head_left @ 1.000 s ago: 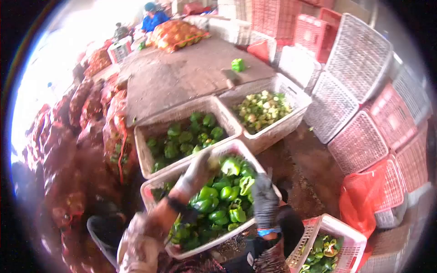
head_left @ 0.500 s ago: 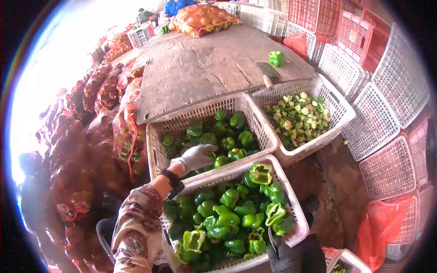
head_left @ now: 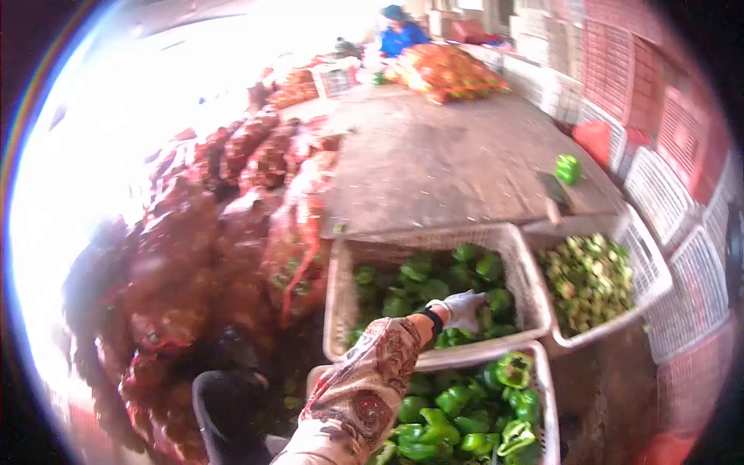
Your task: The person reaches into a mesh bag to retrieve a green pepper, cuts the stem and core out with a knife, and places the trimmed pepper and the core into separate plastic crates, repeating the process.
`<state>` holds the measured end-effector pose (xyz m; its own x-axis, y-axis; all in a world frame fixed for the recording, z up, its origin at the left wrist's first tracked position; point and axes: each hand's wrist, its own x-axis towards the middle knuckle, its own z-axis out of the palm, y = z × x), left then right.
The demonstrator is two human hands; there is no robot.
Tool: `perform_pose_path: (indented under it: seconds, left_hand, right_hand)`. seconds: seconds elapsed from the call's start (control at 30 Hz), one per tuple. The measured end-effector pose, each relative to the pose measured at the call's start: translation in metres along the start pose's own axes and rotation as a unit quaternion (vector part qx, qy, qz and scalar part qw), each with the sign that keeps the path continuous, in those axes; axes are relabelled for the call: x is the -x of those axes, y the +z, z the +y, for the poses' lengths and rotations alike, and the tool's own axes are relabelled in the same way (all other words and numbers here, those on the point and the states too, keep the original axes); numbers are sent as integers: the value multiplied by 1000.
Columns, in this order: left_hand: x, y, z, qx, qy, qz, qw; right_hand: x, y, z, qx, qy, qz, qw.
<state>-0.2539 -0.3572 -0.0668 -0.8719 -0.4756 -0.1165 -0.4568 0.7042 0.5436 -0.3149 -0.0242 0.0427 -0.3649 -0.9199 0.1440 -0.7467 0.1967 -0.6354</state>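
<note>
My left hand (head_left: 465,308), in a pale glove with a dark band at the wrist, reaches into the farther crate (head_left: 535,298) of whole green bell peppers (head_left: 417,266). Its fingers are among the peppers at the crate's right side, blurred, so their grip does not show. Closer to me, a second crate (head_left: 552,415) holds green peppers (head_left: 428,435), some cut open and hollow, such as the pepper half (head_left: 514,370) in its far corner. My right hand is out of view.
A crate (head_left: 655,291) of chopped pale-green pieces (head_left: 585,275) stands right. On the wooden table (head_left: 434,159) lie a cleaver (head_left: 552,188), a pepper (head_left: 568,169) and a full net sack (head_left: 449,71). Sacks (head_left: 174,263) line the left, stacked crates (head_left: 686,302) the right. A person (head_left: 401,35) sits beyond.
The view has swung left and up, shifting the scene right and down. My left hand has moved rightward within the pepper crate. My right hand, earlier holding a blade, has left the view.
</note>
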Motion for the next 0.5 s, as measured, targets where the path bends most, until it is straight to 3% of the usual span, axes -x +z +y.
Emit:
perform_pose_path:
  seconds: [0.03, 0.07, 0.13, 0.17, 0.23, 0.27, 0.3, 0.37, 0.43, 0.47, 0.5]
  left_hand:
    - [18, -28, 9, 57, -39, 58, 996]
    - [32, -41, 3, 234, -56, 73, 968]
    - [93, -91, 22, 426, -52, 128, 894]
    - [138, -111, 42, 445, -40, 164, 880]
    - [196, -92, 46, 382, 17, 201, 902]
    - [232, -76, 62, 342, -31, 205, 917]
    - [273, -74, 102, 431, -44, 216, 875]
    - [319, -29, 125, 464, -117, 249, 842]
    - [373, -6, 161, 406, -85, 372, 831]
    - [420, -47, 213, 435, -130, 343, 823]
    - [428, -20, 194, 400, -124, 370, 829]
  right_hand:
    - [-4, 1, -6, -11, -7, 2, 1000]
    - [-6, 2, -15, -24, -16, 6, 1000]
    - [-15, 7, -36, -57, -38, 7, 998]
    - [-18, 8, -51, -81, -50, 4, 995]
    - [-18, 13, -81, -124, -76, -16, 989]
    - [-15, 17, -102, -140, -84, -24, 986]
    - [-8, 22, -121, -155, -92, -36, 983]
    - [9, 34, -153, -181, -111, -61, 975]
    - [31, 44, -185, -206, -128, -93, 966]
    - [44, 48, -200, -214, -135, -111, 961]
    - [56, 53, -215, -221, -143, -128, 956]
